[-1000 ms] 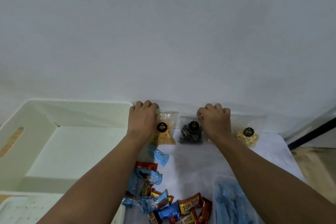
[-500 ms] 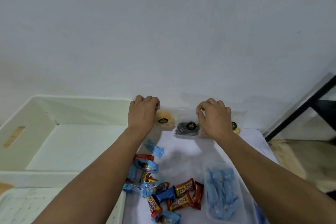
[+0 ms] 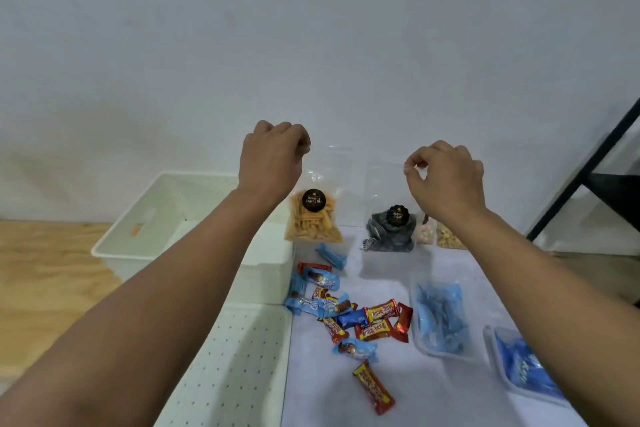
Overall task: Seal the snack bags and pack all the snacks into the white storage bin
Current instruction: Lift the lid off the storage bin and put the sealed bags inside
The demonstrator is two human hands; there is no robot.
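My left hand [image 3: 272, 158] pinches the top corner of a clear bag of orange snack sticks [image 3: 313, 222] with a black round label, holding it upright. My right hand [image 3: 445, 177] pinches the top edge of a clear bag of dark snacks [image 3: 391, 230], also black-labelled. Behind my right wrist stands a third clear bag of pale nuts [image 3: 438, 236], partly hidden. The white storage bin [image 3: 131, 236] sits at the left, under my left forearm. Loose red and blue wrapped candies [image 3: 349, 312] lie scattered on the white surface.
Two clear tubs of blue packets stand at the right, one [image 3: 440, 315] nearer the middle and one [image 3: 523, 364] at the edge. A white perforated lid [image 3: 235, 367] lies at the lower left. A black frame [image 3: 588, 163] leans at the far right. Wooden floor [image 3: 41, 270] lies beside the bin.
Both hands rose from the table's back edge, lifting the tops of the orange-stick bag and the dark-snack bag so they stand upright. The camera view tilted up.
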